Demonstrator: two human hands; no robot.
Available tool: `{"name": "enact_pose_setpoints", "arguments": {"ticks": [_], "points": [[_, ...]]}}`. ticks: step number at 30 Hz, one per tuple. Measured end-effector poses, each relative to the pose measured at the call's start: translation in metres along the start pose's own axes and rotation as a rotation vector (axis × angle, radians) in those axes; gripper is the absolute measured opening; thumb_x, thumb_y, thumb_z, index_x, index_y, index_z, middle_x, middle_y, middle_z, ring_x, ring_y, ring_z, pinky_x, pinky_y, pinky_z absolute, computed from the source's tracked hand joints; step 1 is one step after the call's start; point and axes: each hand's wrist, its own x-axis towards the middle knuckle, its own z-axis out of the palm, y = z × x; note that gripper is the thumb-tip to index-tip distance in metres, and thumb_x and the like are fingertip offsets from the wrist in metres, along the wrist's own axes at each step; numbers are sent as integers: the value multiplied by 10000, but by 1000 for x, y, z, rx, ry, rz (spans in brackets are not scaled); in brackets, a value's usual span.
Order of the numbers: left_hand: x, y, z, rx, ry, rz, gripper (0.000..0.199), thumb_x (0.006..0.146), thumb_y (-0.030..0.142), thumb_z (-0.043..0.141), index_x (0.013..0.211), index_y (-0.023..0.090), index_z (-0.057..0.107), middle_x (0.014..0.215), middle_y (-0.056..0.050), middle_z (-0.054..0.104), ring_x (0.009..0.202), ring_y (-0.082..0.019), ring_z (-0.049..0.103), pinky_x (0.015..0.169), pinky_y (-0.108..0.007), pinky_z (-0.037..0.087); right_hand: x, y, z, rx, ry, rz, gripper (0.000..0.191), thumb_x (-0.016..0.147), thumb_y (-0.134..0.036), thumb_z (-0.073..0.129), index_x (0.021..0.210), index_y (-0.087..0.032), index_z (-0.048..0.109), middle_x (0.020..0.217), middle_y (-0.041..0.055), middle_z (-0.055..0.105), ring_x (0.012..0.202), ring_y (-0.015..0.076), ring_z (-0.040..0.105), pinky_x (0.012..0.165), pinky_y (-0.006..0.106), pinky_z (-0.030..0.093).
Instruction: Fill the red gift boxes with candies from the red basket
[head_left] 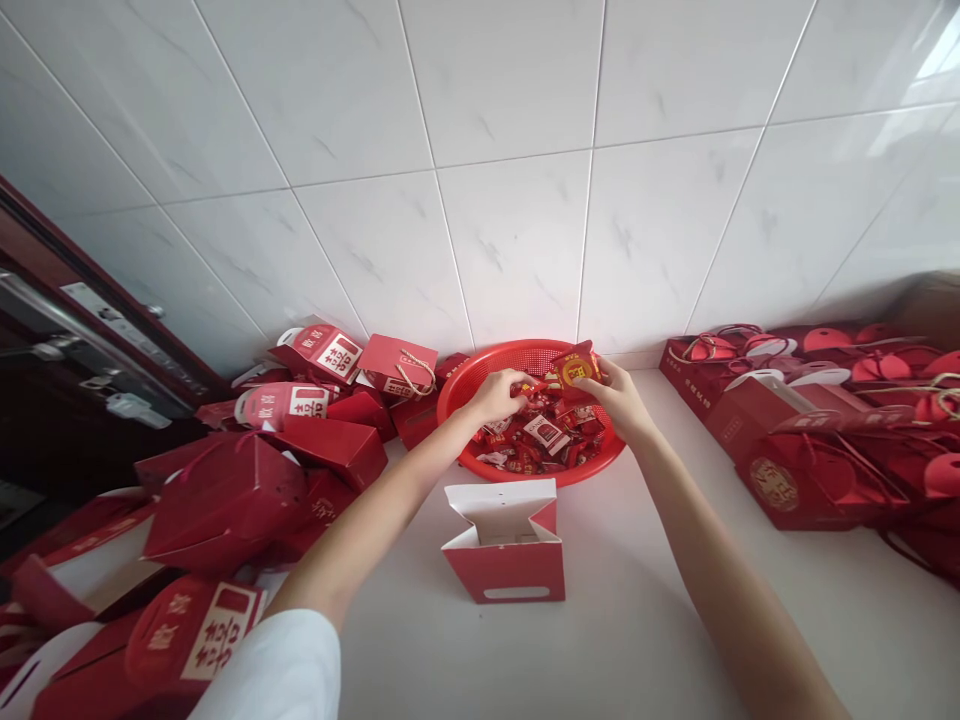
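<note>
A red plastic basket full of wrapped candies stands against the tiled wall. Over its right side, my right hand is closed on a red and gold candy packet. My left hand reaches over the basket's left part, its fingers pinched at a small red-wrapped candy. In front of the basket, nearer to me, a red paper gift box stands upright with its top open and its white inside showing. Neither hand touches that box.
Many red gift boxes lie in a loose heap on the left. On the right, rows of closed red boxes with handles stand against the wall. A dark door frame with a metal lock and keys is at the far left. The white table lies beneath.
</note>
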Motion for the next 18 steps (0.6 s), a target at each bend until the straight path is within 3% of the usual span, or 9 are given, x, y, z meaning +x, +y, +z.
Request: {"name": "enact_pose_setpoints", "arguments": {"ticks": [3, 6, 8, 11, 14, 18], "points": [[-7, 12, 4, 35, -208, 163, 403, 766, 204, 765, 1168, 221, 744, 1265, -58, 725, 1188, -250, 654, 1057, -336, 482, 0, 0, 0, -1, 3, -5, 343, 657, -393, 791, 912, -210, 652, 896, 45, 743, 807, 253, 704, 761, 422, 595], [-11, 22, 12, 180, -475, 274, 453, 706, 225, 811, 1155, 226, 755, 1174, -71, 741, 1080, -272, 679, 941, -328, 513, 0, 0, 0, -10, -1, -8, 319, 665, -388, 783, 895, -213, 645, 874, 41, 739, 810, 253, 703, 758, 413, 589], [-11, 24, 16, 256, -513, 248, 341, 723, 242, 791, 1063, 225, 781, 1053, -61, 759, 962, -262, 696, 837, -309, 520, 0, 0, -1, -18, -1, -12, 315, 671, -389, 782, 895, -215, 643, 867, 37, 740, 812, 252, 706, 760, 408, 590], [-9, 20, 14, 265, -407, 159, 147, 816, 271, 709, 935, 241, 790, 952, -26, 767, 870, -219, 700, 790, -273, 511, -1, 0, -1, -20, 6, -17, 326, 668, -388, 786, 908, -212, 654, 869, 34, 751, 802, 247, 711, 744, 398, 600], [-6, 14, 4, 299, -220, 66, 178, 894, 266, 616, 957, 227, 779, 948, -53, 757, 904, -235, 698, 845, -303, 515, -1, -2, 0, -10, -8, 3, 342, 668, -387, 784, 935, -206, 669, 880, 40, 760, 788, 250, 720, 730, 406, 615], [-4, 9, -6, 366, 80, -36, 326, 919, 170, 522, 1188, 169, 706, 1239, -146, 667, 1182, -301, 616, 1034, -395, 457, -2, -3, 1, -13, 6, 3, 347, 665, -381, 780, 943, -205, 670, 916, 47, 759, 801, 252, 721, 733, 409, 618]]}}
